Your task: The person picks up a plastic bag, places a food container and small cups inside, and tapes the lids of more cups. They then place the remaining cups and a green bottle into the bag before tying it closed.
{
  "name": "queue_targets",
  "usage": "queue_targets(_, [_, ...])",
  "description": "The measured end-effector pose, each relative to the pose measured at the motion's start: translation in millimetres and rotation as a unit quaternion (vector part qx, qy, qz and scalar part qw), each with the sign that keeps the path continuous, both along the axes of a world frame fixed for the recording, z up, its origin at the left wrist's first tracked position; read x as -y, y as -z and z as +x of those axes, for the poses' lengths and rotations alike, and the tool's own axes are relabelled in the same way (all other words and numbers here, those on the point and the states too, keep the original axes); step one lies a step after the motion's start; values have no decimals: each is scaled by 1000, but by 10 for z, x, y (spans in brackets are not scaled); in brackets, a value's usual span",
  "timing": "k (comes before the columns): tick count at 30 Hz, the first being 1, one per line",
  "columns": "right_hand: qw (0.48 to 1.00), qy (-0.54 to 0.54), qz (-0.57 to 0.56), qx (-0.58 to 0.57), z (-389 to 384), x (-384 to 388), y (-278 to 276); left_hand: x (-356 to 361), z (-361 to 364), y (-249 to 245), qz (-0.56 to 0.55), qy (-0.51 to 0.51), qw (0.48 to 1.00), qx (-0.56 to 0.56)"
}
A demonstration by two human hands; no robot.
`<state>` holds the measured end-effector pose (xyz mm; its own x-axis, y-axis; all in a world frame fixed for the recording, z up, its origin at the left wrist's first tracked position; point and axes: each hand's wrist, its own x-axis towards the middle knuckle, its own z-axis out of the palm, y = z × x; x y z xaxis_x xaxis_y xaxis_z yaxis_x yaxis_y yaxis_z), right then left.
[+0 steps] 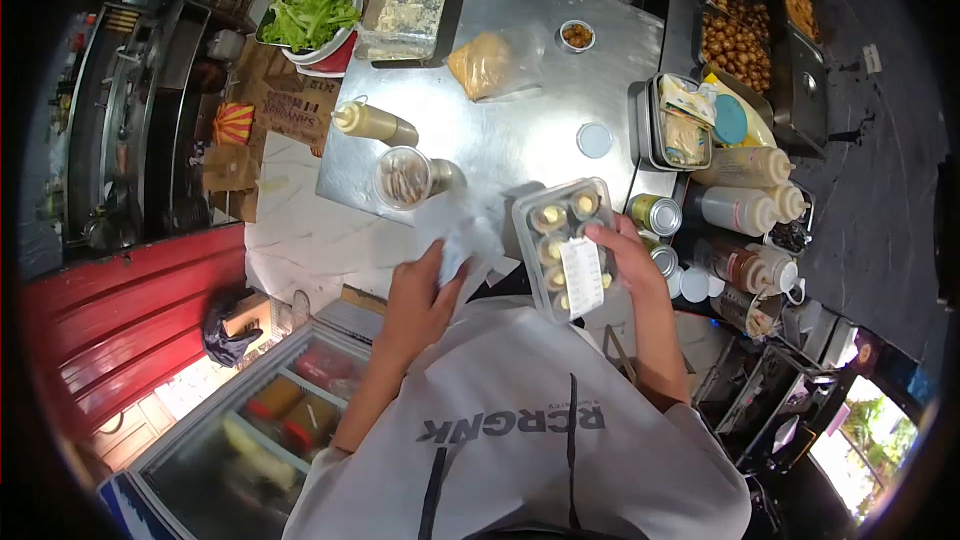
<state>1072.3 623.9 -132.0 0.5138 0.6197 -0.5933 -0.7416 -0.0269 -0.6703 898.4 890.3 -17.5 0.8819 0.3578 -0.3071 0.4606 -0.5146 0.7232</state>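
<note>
My left hand (422, 300) is closed on a thin, clear plastic bag (470, 240), which looks blurred and crumpled in front of my chest. On the right, my right hand (632, 258) grips the side of a clear plastic container (560, 210), its thumb on the lid. Several pale yellow-topped pieces show inside the container, and a white printed label (583, 278) lies on top. Beyond the bag, a round tub of brownish pieces (404, 178) stands near the edge of the steel table (540, 140), beside a squeeze bottle (372, 124).
Lettuce (310, 16), a metal tray (408, 15), a bread bag (485, 65) and a small cup (577, 36) are farther back. Sauce bottles (740, 208) and cans (655, 213) crowd the right. A glass-topped freezer (250, 440) stands at lower left.
</note>
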Motion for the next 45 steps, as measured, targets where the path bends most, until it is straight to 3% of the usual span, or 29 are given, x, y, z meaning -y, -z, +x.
queue_targets(3, [999,-10,12,31,-2,138,-309,43,539,-33,92,125,986,62])
queue_targets(6, [996,-81,7,48,63,246,-487,192,900,-146,241,297,881,278])
queue_targets(7, [992,-104,13,64,65,284,-452,291,959,-294,187,292,908,235])
queue_targets(10, [988,-79,96,92,29,285,-386,486,1035,-437,190,436,835,276])
queue_targets(14, [999,13,38,35,-130,300,-100,538,867,-274,190,458,812,307])
queue_targets(15, [999,37,7,25,-185,329,100,454,764,-223,161,428,829,323])
queue_targets(18, [990,132,-19,-55,-210,113,-257,223,463,-42,165,357,874,284])
queue_targets(21, [975,190,87,-77,-273,-41,208,205,124,183,112,256,942,183])
queue_targets(24, [966,226,100,-70,-256,-407,231,308,61,160,65,258,944,197])
queue_targets(26, [968,235,76,-55,-224,-638,265,418,149,104,23,332,923,196])
queue_targets(27, [985,163,-53,-25,-124,-714,-25,495,188,139,14,361,906,221])
queue_targets(28, [986,152,-63,-17,-157,-756,-91,559,225,159,4,389,888,245])
queue_targets(31, [991,135,-18,10,-381,-693,-64,665,421,-29,-28,456,874,167])
queue_targets(34, [991,133,7,20,-520,-553,25,391,402,-503,36,414,880,228])
queue_targets(36, [991,132,11,25,-554,-512,50,-174,281,-389,-94,303,877,360])
queue_targets(37, [991,133,14,30,-549,-516,51,-444,135,-248,11,131,939,317])
queue_targets(39, [990,137,15,39,-527,-552,55,-606,231,61,139,-85,955,250])
queue_targets(40, [989,138,17,45,-508,-571,58,-638,489,207,162,-124,949,240])
queue_targets(41, [989,139,20,51,-495,-586,59,-691,576,434,-27,-129,974,186])
queue_targets(42, [988,139,21,60,-474,-582,64,-738,631,742,-216,-129,960,125])
queue_targets(43, [988,139,26,68,-461,-568,66,-774,687,1056,-397,-122,908,57])
queue_targets(45, [986,138,37,85,-455,-511,76,-705,847,1538,-591,-96,800,-45])
